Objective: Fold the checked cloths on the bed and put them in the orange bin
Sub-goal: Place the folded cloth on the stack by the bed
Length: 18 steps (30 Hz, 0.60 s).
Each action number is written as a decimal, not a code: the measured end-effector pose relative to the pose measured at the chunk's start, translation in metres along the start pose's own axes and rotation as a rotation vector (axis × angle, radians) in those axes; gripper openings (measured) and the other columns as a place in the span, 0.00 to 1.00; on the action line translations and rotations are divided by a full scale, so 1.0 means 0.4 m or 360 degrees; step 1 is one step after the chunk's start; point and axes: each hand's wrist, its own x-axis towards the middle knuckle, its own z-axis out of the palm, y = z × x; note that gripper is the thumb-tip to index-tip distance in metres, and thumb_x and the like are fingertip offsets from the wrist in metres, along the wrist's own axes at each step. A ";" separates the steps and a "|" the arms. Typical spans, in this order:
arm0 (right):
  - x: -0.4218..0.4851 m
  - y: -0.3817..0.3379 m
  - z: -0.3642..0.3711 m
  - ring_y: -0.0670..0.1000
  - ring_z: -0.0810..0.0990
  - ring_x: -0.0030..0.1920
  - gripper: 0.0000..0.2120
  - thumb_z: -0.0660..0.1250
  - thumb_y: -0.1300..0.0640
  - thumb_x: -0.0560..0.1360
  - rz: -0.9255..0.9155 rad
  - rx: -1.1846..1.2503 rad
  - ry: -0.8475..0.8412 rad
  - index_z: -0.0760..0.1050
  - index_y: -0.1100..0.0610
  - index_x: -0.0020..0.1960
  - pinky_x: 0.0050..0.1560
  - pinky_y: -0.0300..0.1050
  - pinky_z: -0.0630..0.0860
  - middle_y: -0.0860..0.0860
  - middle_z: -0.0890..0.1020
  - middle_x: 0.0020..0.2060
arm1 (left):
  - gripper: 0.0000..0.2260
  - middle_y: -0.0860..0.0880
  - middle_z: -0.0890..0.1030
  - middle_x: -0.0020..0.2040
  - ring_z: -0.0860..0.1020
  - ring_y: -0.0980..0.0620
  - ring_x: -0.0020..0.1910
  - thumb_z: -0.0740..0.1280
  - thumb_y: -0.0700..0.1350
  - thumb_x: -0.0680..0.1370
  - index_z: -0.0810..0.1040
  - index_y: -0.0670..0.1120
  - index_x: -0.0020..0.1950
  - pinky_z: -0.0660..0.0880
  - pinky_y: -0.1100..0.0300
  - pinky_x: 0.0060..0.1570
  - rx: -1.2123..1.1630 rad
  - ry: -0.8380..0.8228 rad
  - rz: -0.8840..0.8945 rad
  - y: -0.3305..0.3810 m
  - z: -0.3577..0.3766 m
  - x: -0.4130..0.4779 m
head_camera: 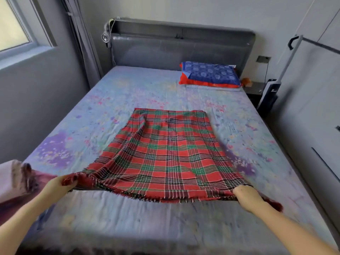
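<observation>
At the far left edge lies a blurred pale cloth with a dark fringe (too smeared to read further). Next to it the left hand pinches the near left corner of the red and green checked cloth, which lies spread over the middle of the bed, its near edge lifted off the sheet. The right hand grips the near right corner, fingers tucked under the fabric. Further right, a blue and red pillow rests by the headboard
</observation>
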 end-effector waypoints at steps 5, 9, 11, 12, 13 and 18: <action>-0.153 -0.028 0.101 0.54 0.78 0.45 0.12 0.58 0.71 0.71 -0.0024 -0.0053 -0.0237 0.65 0.56 0.36 0.38 0.48 0.68 0.55 0.74 0.37 | 0.05 0.44 0.82 0.37 0.73 0.66 0.25 0.71 0.36 0.73 0.84 0.45 0.45 0.69 0.70 0.29 0.0287 -0.0220 0.0037 0.010 0.000 -0.241; -0.221 -0.056 0.219 0.56 0.76 0.62 0.16 0.56 0.68 0.76 -0.0160 -0.0140 -0.0586 0.74 0.62 0.61 0.57 0.50 0.72 0.56 0.79 0.57 | 0.18 0.52 0.81 0.30 0.79 0.58 0.31 0.75 0.31 0.64 0.81 0.55 0.37 0.71 0.65 0.35 0.0594 -0.0422 0.0168 -0.106 0.061 -0.346; -0.232 -0.080 0.239 0.56 0.74 0.64 0.18 0.59 0.67 0.76 -0.0165 -0.0070 -0.0784 0.72 0.64 0.64 0.60 0.48 0.70 0.58 0.76 0.63 | 0.15 0.57 0.80 0.31 0.79 0.63 0.36 0.70 0.32 0.68 0.81 0.54 0.34 0.69 0.69 0.42 0.0630 -0.0581 -0.0092 -0.124 0.076 -0.387; -0.227 -0.095 0.240 0.56 0.76 0.61 0.17 0.61 0.66 0.75 -0.0174 -0.0043 -0.0851 0.73 0.64 0.63 0.56 0.46 0.71 0.59 0.78 0.60 | 0.16 0.59 0.81 0.34 0.80 0.61 0.41 0.66 0.31 0.70 0.81 0.52 0.33 0.68 0.70 0.46 0.0556 -0.0619 -0.0170 -0.134 0.088 -0.401; -0.221 -0.114 0.232 0.56 0.78 0.57 0.16 0.61 0.66 0.74 -0.0167 0.0006 -0.0889 0.75 0.63 0.61 0.50 0.44 0.70 0.58 0.79 0.55 | 0.17 0.59 0.82 0.41 0.80 0.57 0.47 0.63 0.31 0.71 0.81 0.52 0.35 0.68 0.69 0.50 0.0538 -0.0631 -0.0227 -0.136 0.096 -0.415; -0.111 -0.252 0.105 0.54 0.79 0.56 0.14 0.61 0.63 0.74 -0.0265 0.0275 -0.0707 0.79 0.53 0.56 0.54 0.44 0.76 0.51 0.81 0.56 | 0.12 0.48 0.78 0.60 0.75 0.51 0.61 0.60 0.39 0.79 0.78 0.43 0.60 0.66 0.64 0.59 0.0509 -0.0499 -0.0425 -0.127 0.138 -0.378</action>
